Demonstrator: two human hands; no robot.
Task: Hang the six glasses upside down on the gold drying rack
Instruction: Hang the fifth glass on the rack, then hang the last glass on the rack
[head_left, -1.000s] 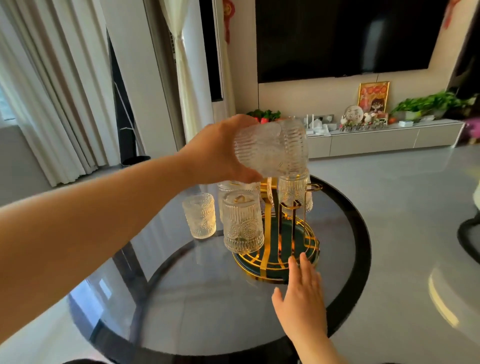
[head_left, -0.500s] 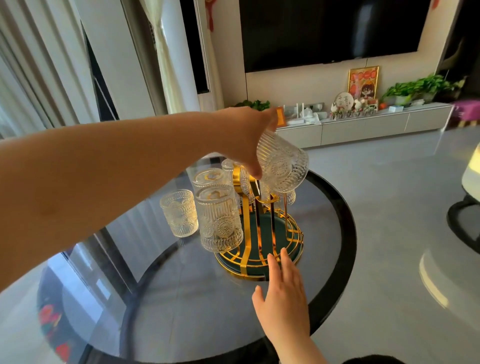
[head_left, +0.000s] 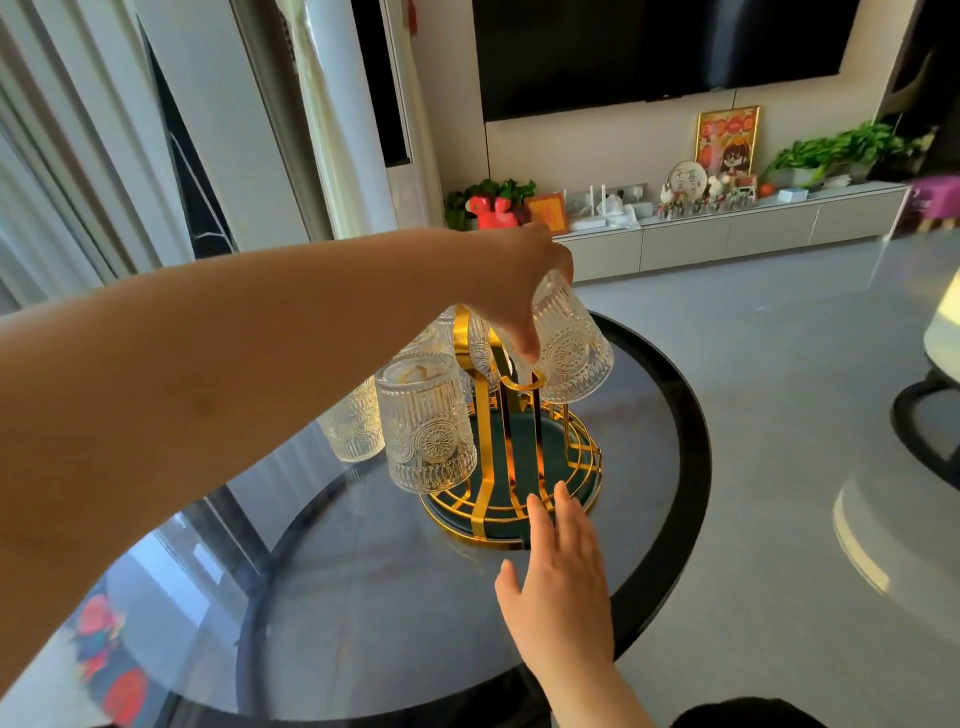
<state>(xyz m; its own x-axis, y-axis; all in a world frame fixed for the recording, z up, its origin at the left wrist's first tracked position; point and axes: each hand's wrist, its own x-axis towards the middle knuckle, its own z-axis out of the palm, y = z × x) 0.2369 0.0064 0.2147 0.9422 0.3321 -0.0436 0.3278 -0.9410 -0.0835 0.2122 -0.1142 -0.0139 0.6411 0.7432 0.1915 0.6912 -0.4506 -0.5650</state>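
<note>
L to R: one ribbed clear glass (head_left: 353, 428) stands on the round glass table (head_left: 670, 467), partly behind the forearm. Next, an upside-down glass (head_left: 428, 423) w/ medallion pattern hangs on the gold drying rack (head_left: 498, 467). Left hand (head_left: 524, 291) grips an inverted glass (head_left: 569, 348) by its base, tilted, just over a rack hook. Right hand (head_left: 558, 587) flat, fingers together, tips on the rack's base rim.

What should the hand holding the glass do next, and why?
Probably lower the glass straight down a little. The left hand holds it mouth-down, tilted, beside a bare gold hook of the rack, so it does not hang yet. The right hand touches the rack's base, likely steadying it.
</note>
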